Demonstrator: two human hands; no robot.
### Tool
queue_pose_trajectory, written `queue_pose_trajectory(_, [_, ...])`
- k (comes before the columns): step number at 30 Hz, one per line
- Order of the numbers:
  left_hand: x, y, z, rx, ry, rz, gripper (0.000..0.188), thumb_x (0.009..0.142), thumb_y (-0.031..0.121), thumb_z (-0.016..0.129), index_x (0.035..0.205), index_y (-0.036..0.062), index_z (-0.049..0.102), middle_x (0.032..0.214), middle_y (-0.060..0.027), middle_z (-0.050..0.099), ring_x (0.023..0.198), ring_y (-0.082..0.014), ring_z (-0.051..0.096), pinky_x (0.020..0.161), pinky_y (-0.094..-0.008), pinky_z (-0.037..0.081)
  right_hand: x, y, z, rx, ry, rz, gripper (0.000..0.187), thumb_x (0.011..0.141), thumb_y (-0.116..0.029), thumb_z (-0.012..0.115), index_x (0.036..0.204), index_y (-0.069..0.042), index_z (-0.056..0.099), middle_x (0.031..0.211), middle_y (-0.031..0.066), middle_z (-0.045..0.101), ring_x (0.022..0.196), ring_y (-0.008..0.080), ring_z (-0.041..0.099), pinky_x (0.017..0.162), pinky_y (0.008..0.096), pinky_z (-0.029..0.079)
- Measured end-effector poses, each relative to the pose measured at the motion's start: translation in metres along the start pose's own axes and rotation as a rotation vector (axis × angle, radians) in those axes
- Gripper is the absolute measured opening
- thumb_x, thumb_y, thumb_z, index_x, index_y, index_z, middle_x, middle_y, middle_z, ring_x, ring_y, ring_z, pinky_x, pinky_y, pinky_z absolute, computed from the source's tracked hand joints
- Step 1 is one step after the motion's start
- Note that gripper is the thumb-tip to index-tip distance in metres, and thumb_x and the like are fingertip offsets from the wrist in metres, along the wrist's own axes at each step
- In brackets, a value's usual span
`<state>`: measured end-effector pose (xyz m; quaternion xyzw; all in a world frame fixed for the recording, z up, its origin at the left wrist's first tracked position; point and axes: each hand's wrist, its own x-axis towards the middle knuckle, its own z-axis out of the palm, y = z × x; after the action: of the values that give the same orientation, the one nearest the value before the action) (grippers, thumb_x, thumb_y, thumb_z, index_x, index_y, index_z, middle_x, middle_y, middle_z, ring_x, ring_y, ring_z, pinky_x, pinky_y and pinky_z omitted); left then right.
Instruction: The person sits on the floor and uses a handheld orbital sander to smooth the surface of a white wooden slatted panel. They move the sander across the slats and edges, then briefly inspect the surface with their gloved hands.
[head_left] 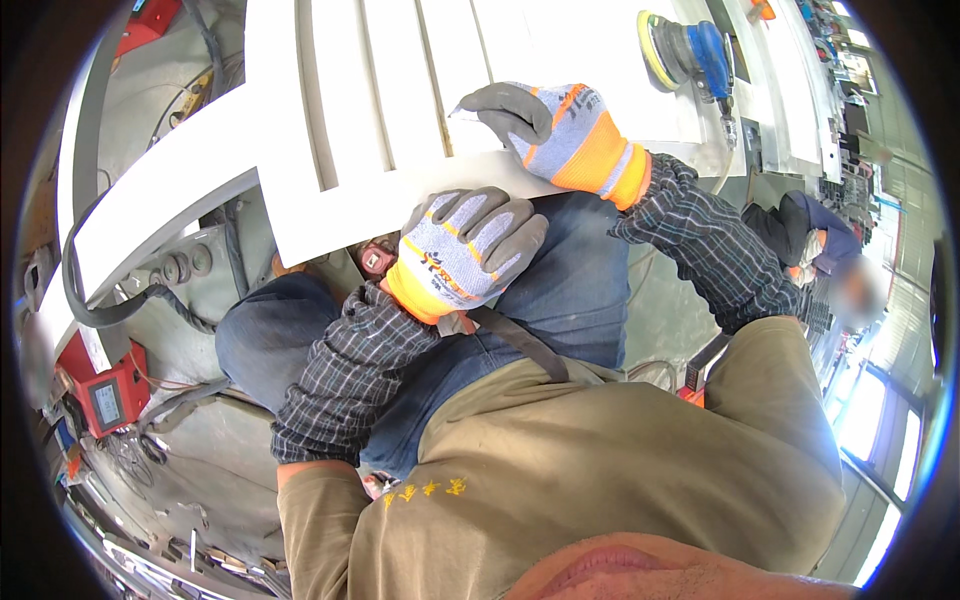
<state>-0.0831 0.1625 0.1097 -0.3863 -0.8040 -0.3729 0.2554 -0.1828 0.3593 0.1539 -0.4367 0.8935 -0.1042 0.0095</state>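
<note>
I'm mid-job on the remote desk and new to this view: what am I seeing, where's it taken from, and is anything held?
No machine here, just a person's own hands. The single picture comes from a wide fisheye camera on their head, looking down, so straight edges bend. The left grey-and-orange gloved hand is at the near edge of a large white grooved panel; the right gloved hand is beside it, fingers curled. A blue-and-black sander with a yellowish round pad rests on the panel. Whether either grip holds anything, I cannot tell.

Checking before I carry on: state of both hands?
Left hand: fingers bent; whether it holds anything is hidden.
Right hand: fingers curled, by the white panel; grip cannot be told.
</note>
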Motion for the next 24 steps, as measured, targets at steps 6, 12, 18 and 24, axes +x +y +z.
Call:
queue_pose_trajectory(6, [-0.011,0.003,-0.001,-0.002,-0.100,-0.051,0.044,0.072,0.023,0.070,0.116,0.0218,0.070,0.115,0.0004,0.066,0.104,-0.0213,0.066,0.084,-0.0401,0.052,0.005,-0.001,-0.004,0.126,-0.049,0.012,0.034,0.093,-0.008,0.061,0.126,-0.013,0.068,0.125,0.0053,0.070,0.106,0.0268,0.071,0.085,0.0350,0.059])
queue_pose_trajectory(12, [-0.003,-0.001,0.001,0.031,-0.008,0.021,0.038,0.066,0.028,0.072,0.102,0.0181,0.074,0.101,0.0004,0.073,0.088,-0.0202,0.072,0.071,-0.0374,0.058,-0.001,0.008,-0.002,0.207,-0.130,0.050,0.030,0.101,-0.025,0.056,0.130,-0.021,0.065,0.121,0.0026,0.071,0.095,0.0292,0.070,0.085,0.0378,0.056])
queue_pose_trajectory(18, [0.002,-0.001,-0.002,0.007,-0.012,0.015,0.038,0.064,0.027,0.071,0.101,0.0170,0.073,0.100,0.0004,0.073,0.086,-0.0206,0.072,0.068,-0.0367,0.058,-0.002,-0.001,-0.003,-0.006,0.004,-0.014,0.042,0.088,-0.005,0.063,0.129,-0.013,0.066,0.128,0.0048,0.069,0.107,0.0270,0.070,0.087,0.0358,0.059])
queue_pose_trajectory(24, [-0.007,0.004,-0.001,-0.021,-0.101,-0.070,0.041,0.070,0.023,0.072,0.112,0.0219,0.069,0.111,0.0019,0.067,0.099,-0.0203,0.067,0.081,-0.0391,0.052,-0.001,0.006,-0.001,0.128,-0.031,-0.037,0.044,0.088,-0.004,0.064,0.131,-0.011,0.064,0.131,0.0050,0.067,0.109,0.0260,0.070,0.087,0.0349,0.059])
